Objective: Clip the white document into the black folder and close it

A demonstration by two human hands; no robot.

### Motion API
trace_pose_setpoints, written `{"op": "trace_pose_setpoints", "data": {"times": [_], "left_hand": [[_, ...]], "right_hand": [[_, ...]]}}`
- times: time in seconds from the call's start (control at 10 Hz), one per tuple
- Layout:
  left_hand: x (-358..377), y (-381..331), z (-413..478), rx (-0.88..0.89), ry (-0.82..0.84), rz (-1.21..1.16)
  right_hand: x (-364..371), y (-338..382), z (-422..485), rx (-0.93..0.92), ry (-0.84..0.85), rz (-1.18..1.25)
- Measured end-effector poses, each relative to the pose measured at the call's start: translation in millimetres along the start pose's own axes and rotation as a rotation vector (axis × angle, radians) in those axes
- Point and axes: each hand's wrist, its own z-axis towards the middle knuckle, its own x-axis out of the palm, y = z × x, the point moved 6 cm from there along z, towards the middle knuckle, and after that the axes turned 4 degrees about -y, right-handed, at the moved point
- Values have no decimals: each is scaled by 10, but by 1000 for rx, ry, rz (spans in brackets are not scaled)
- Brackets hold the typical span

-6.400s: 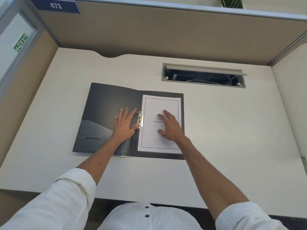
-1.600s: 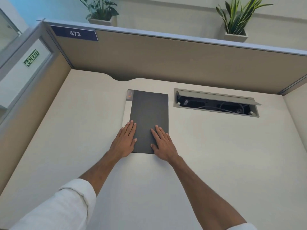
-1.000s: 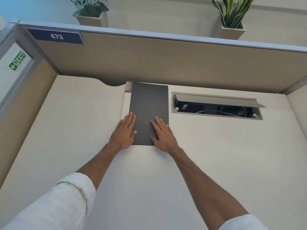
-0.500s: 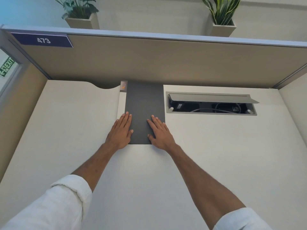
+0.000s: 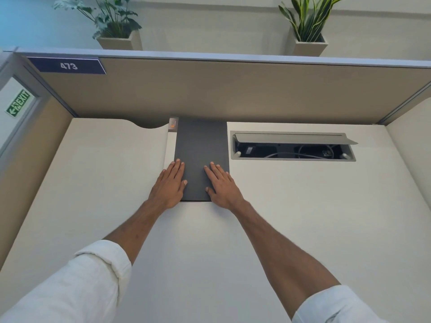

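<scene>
**deskguy:** ok going left to right. Far left there's a green exit sign (image 5: pixel 19 104) behind a glass panel, then a blue number plate (image 5: pixel 67 65) reading 473 on the top of the beige partition (image 5: pixel 233 89). A leafy plant (image 5: pixel 112 22) in a pale pot sits up behind the partition on that side.

**paperpusher:** and the folder?

**deskguy:** black folder (image 5: pixel 201 145) is shut, lying flat on the white desk (image 5: pixel 93 183), roughly centre, long side running away from the person. Its far end is right up against the partition. There's a pale spine strip down its left edge with a little label at the top, can't read it. No paper visible with the cover down.

**paperpusher:** hands on it?

**deskguy:** yep. Left hand (image 5: pixel 169 185) is flat, fingers spread out straight, lying over the near-left corner, half on the folder and half on the desk. Right hand (image 5: pixel 222 186) same deal on the near-right corner. Both palms down, nothing gripped, just resting on the cover. White rolled sleeves on both arms.

**paperpusher:** anything to the right?

**deskguy:** a cable slot (image 5: pixel 292 146) cut into the desk just beside the folder, lid flipped up, wires and a plug inside. Above it, a spiky plant (image 5: pixel 307 19) in another pale pot.
</scene>
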Motion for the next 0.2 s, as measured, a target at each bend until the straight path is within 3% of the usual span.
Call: {"op": "trace_pose_setpoints", "data": {"times": [0.2], "left_hand": [[-151, -231, -292, 10, -36, 32]], "right_hand": [[-184, 11, -312, 12, -65, -6]]}}
